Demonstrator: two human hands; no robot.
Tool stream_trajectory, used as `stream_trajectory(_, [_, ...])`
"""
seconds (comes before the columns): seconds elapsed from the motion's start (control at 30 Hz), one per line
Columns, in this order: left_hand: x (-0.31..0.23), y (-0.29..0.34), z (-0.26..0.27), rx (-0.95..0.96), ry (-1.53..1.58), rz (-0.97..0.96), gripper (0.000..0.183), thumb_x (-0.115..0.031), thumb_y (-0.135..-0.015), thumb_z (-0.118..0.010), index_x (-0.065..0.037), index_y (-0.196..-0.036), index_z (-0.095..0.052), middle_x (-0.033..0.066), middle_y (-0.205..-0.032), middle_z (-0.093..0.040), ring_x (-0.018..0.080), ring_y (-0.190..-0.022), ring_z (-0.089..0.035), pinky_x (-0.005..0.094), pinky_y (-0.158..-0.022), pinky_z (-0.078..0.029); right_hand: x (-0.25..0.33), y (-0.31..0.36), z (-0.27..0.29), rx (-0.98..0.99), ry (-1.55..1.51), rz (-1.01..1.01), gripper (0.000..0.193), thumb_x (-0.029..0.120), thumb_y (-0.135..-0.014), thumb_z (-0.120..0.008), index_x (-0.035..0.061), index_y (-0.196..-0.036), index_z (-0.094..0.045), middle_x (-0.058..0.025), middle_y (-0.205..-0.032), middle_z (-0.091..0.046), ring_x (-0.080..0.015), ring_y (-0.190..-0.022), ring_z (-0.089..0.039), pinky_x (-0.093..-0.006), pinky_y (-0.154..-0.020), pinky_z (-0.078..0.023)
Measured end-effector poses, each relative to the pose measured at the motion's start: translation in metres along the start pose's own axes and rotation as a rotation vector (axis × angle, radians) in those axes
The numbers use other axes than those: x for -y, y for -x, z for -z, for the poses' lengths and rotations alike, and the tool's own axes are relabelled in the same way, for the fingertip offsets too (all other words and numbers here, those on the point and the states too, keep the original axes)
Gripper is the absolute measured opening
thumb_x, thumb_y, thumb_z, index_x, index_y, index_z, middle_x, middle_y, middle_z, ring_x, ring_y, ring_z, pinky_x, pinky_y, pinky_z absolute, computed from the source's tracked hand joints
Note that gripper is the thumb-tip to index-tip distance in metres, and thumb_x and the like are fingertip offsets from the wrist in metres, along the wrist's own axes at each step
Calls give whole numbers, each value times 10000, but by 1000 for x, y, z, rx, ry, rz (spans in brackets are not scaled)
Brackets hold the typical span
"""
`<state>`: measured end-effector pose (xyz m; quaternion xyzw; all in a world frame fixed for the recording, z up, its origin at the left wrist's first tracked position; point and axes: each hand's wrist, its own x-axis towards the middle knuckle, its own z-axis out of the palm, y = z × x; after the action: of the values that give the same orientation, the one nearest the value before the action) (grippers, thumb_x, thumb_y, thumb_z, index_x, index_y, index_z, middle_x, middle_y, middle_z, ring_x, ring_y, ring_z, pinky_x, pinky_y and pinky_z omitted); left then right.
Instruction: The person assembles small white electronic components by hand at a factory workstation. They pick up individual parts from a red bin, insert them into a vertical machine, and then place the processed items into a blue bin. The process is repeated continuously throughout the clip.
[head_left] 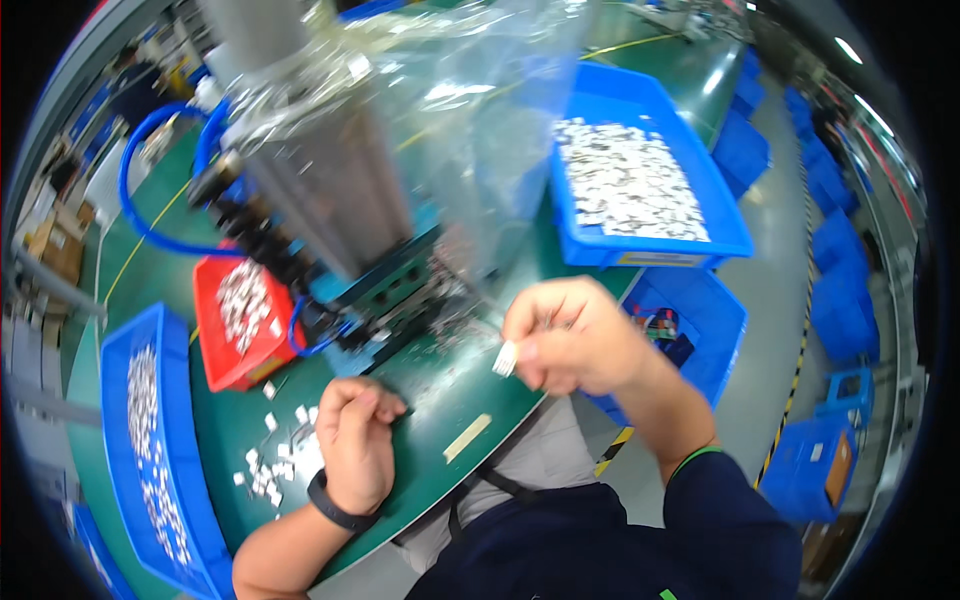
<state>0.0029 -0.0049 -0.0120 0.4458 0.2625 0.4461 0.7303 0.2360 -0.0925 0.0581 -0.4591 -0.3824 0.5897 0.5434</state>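
My right hand [575, 340] is raised over the table's near edge, thumb and fingers closed on a small white plastic piece [505, 359]. Close to the foot of a metal press [330, 190], my left hand [357, 440] rests low over the green table, its fingers curled inward. Whatever those left fingers may hold is hidden from view. Loose white pieces [265, 475], some with a thin metal pin or lead, lie scattered on the table left of that hand. A strip of pale tape [467, 438] is stuck on the tabletop between my hands.
At the left stand a red bin [262, 368] and a long blue bin [185, 400], both with many small white pieces. A large blue bin [735, 225] of similar pieces sits at the right, above another blue bin [725, 345]. Clear plastic sheeting [480, 110] drapes the press.
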Motion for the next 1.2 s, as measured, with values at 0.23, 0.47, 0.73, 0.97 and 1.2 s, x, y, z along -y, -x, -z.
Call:
stream_trajectory(0.23, [0,0,-6,22,40,-18,89,-60,-898,-497,-39,-816,-470,68,-733,-476,157,-677,-437,333,-709,-434,112,17,126,-398,981,3,216,203,-833,-656,4,-911,-632,-71,-721,-626,-131,-607,-591,-274,-535,-472])
stream_trajectory(0.47, [1,3,-9,-10,-42,-37,153,-142,-914,-512,-69,-800,-442,47,-698,-440,143,-655,-426,327,-683,-409,94,79,79,-371,1387,389,386,235,-779,-730,-1,-1058,-606,-168,-1010,-642,-309,-949,-629,-372,-849,-484])
stream_trajectory(0.73, [-14,16,-12,411,-668,-321,60,-38,-843,-601,-29,-859,-545,101,-851,-558,220,-800,-535,324,-736,-429,-143,85,36,637,1399,3,337,235,-864,-607,-3,-1097,-560,-205,-1022,-614,-363,-957,-604,-426,-848,-486])
stream_trajectory(0.97, [-68,79,23,478,-1362,-544,477,-202,-731,-771,-16,-1093,-523,189,-1125,-523,380,-1077,-514,460,-918,-429,-68,77,-43,774,927,358,372,247,-859,-646,4,-1128,-559,-175,-1080,-608,-347,-1004,-601,-417,-874,-493])
stream_trajectory(1.2, [-88,97,110,-230,-1829,-148,955,-516,-652,-785,35,-1324,-388,320,-1366,-337,492,-1307,-285,538,-1073,-264,-58,-7,-101,604,1064,653,561,287,-851,-663,-80,-1226,-464,-272,-1271,-474,-404,-1205,-466,-435,-1020,-396])
